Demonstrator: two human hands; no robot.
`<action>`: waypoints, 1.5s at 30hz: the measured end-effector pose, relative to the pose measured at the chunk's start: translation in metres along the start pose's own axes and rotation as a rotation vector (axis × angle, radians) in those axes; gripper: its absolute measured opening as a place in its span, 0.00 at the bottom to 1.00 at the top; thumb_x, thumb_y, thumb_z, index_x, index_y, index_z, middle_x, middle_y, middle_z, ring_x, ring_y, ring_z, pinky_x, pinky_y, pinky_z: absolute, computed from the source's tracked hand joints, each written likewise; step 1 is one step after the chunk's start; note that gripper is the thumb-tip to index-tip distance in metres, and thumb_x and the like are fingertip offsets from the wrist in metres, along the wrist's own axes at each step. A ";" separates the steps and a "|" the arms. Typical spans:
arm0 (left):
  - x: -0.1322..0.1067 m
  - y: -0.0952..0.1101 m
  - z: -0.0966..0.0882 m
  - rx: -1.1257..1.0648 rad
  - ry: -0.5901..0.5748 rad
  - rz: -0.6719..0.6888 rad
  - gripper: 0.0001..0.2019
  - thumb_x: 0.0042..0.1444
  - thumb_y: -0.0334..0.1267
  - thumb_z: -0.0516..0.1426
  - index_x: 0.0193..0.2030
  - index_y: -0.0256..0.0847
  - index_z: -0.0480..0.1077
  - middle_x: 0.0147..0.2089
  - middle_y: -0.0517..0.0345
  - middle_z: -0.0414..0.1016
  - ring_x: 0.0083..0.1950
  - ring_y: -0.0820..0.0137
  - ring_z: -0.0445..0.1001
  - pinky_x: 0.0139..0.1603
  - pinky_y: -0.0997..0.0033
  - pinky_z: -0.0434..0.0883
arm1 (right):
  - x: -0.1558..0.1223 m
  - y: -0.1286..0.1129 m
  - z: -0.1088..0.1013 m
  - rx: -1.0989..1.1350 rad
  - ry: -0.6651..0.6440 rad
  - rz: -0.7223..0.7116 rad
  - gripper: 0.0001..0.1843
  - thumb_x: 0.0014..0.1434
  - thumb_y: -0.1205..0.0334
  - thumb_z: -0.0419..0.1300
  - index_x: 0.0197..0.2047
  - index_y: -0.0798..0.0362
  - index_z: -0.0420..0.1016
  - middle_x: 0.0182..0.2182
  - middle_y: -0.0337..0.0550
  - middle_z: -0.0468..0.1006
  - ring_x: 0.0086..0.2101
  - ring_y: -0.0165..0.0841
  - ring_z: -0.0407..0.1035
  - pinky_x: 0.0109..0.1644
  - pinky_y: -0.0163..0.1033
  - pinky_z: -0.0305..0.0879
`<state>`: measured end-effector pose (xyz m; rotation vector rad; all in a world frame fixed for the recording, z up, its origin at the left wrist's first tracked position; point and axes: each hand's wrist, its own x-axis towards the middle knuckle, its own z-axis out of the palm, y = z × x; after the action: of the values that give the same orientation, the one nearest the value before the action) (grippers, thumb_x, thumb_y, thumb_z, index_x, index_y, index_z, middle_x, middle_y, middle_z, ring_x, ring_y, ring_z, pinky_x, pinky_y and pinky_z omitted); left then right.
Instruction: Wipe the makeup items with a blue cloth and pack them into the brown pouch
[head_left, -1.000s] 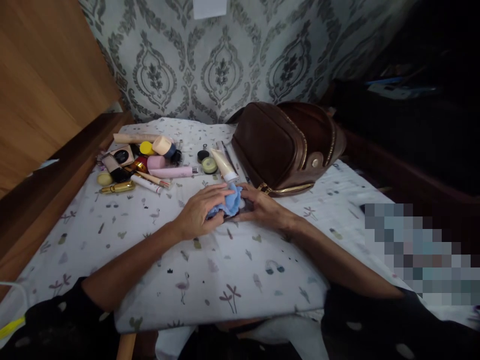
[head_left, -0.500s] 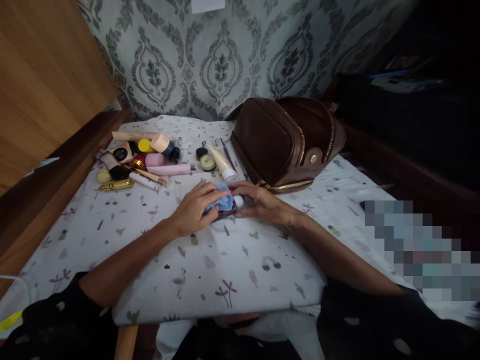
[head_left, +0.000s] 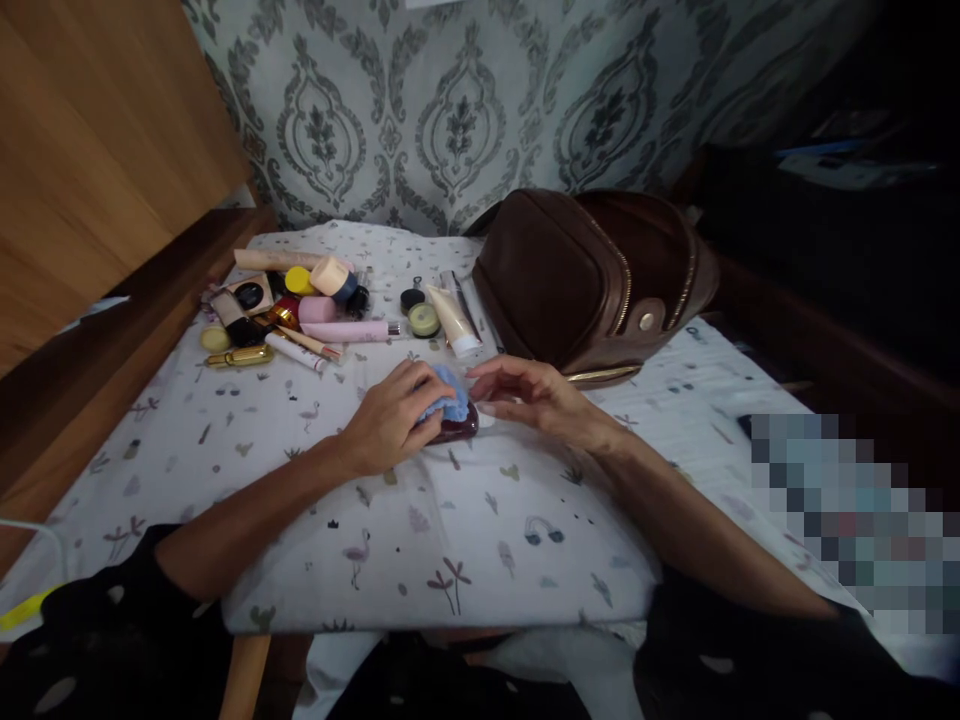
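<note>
My left hand (head_left: 394, 415) is closed round a crumpled blue cloth (head_left: 452, 398) and presses it on a small dark red bottle (head_left: 459, 428). The bottle lies on its side, its white cap (head_left: 486, 420) pointing right. Part of it is hidden beneath the cloth and fingers. Beside the cap is my right hand (head_left: 544, 400), thumb and fingers curved with a gap between them. Its thumb is very near the cap; whether they touch I cannot tell. Just beyond the hands lies a cream tube (head_left: 454, 322) with a white cap.
A brown leather bag (head_left: 555, 280) stands behind my right hand. Cosmetics are heaped at the left, among them a pink tube (head_left: 352, 331), a gold tube (head_left: 238, 357) and a yellow lid (head_left: 298, 280). A green-lidded jar (head_left: 424, 320) sits by the cream tube. Patterned cloth (head_left: 450, 540) covers the table.
My right hand has loosened from round the capped end, its fingers parting. The bottle's red body shows more, and the cloth has shifted slightly on it. The view has shifted a little.
</note>
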<state>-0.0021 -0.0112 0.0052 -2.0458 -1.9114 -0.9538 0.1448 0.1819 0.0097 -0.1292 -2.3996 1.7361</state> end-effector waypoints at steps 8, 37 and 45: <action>-0.001 -0.002 -0.001 -0.043 0.014 -0.036 0.10 0.65 0.33 0.50 0.48 0.41 0.70 0.43 0.53 0.70 0.46 0.65 0.70 0.47 0.64 0.71 | 0.001 0.006 -0.004 -0.245 -0.114 -0.072 0.16 0.51 0.55 0.70 0.43 0.50 0.80 0.43 0.45 0.76 0.41 0.37 0.70 0.45 0.43 0.68; -0.007 -0.010 -0.009 -0.072 0.002 -0.054 0.10 0.56 0.28 0.50 0.42 0.38 0.70 0.38 0.54 0.71 0.37 0.69 0.70 0.37 0.69 0.69 | 0.000 -0.005 0.009 0.067 0.327 -0.044 0.17 0.51 0.46 0.71 0.40 0.47 0.82 0.31 0.38 0.79 0.29 0.30 0.70 0.36 0.38 0.71; 0.000 -0.002 -0.011 -0.242 0.192 -0.189 0.10 0.61 0.29 0.51 0.47 0.40 0.70 0.42 0.55 0.73 0.43 0.69 0.72 0.46 0.67 0.71 | -0.005 -0.009 0.006 0.080 0.342 -0.142 0.20 0.53 0.53 0.71 0.49 0.45 0.78 0.42 0.41 0.81 0.42 0.36 0.75 0.51 0.43 0.73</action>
<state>-0.0077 -0.0167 0.0129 -1.8320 -1.9938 -1.4344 0.1487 0.1727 0.0156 -0.2197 -2.0425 1.5968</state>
